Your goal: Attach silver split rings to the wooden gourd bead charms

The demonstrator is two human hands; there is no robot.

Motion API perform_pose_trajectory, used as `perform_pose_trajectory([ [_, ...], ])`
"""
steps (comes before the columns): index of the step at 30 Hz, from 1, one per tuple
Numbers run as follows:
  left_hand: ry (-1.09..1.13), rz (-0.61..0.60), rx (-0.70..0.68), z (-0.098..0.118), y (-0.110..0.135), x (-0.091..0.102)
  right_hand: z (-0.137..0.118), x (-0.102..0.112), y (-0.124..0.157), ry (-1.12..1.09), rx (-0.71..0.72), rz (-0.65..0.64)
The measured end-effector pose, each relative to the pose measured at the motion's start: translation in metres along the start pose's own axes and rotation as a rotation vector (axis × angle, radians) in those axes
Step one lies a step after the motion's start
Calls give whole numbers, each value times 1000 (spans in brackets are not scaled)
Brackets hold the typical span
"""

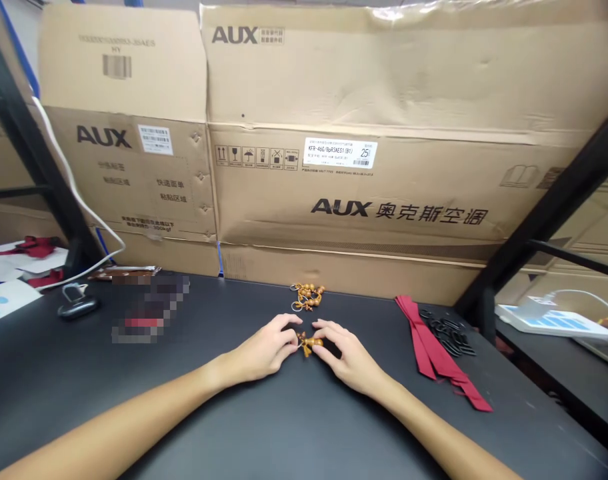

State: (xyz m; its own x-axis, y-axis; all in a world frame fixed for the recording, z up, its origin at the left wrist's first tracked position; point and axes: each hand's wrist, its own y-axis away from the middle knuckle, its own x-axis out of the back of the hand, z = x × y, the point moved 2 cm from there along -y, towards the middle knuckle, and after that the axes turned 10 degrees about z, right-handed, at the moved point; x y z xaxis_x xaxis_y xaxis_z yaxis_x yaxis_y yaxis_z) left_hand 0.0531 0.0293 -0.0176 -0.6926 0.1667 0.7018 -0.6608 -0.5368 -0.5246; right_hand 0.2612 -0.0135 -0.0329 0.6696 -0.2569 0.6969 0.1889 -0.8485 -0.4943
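Note:
A brown wooden gourd keychain (311, 343) with a metal ring and an orange-yellow cord lies between my two hands, just above the dark table (304, 420) or on it. My left hand (270, 348) pinches its ring end with thumb and fingers. At the other end, the fingers and thumb of my right hand (348, 355) close on the rounded gourd part. Just beyond my fingertips, several similar keychains (311, 295) with rings and wooden beads lie in a small pile.
Red ribbon strips (429, 343) and a heap of black clips or rings (449, 333) lie at the right. A dark object with a loop (78, 305) and a blurred-out item (154, 310) sit left. Cardboard sheets (354, 167) wall off the back, between black frame posts (529, 220).

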Motion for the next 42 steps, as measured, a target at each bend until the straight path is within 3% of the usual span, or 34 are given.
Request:
perform_pose_trajectory([
  [5,15,-5,-10,0,-2,1,7,-3,-1,98,-44,94],
  [10,-15,2,37,-1,-1,0,8,-3,-1,76,-9,92],
  [16,-28,30,72,1,0,1,-2,3,1,100,59,190],
  [20,-110,-4,54,2,1,0,-7,1,2,174,120,102],
  [26,-373,2,145,-12,2,-5,11,-4,2,346,-89,-13],
  [29,-412,-35,137,-16,3,-6,16,-4,2,357,-93,-76],
  [42,-434,-20,101,-12,2,-5,13,-3,1,371,-112,-103],
])
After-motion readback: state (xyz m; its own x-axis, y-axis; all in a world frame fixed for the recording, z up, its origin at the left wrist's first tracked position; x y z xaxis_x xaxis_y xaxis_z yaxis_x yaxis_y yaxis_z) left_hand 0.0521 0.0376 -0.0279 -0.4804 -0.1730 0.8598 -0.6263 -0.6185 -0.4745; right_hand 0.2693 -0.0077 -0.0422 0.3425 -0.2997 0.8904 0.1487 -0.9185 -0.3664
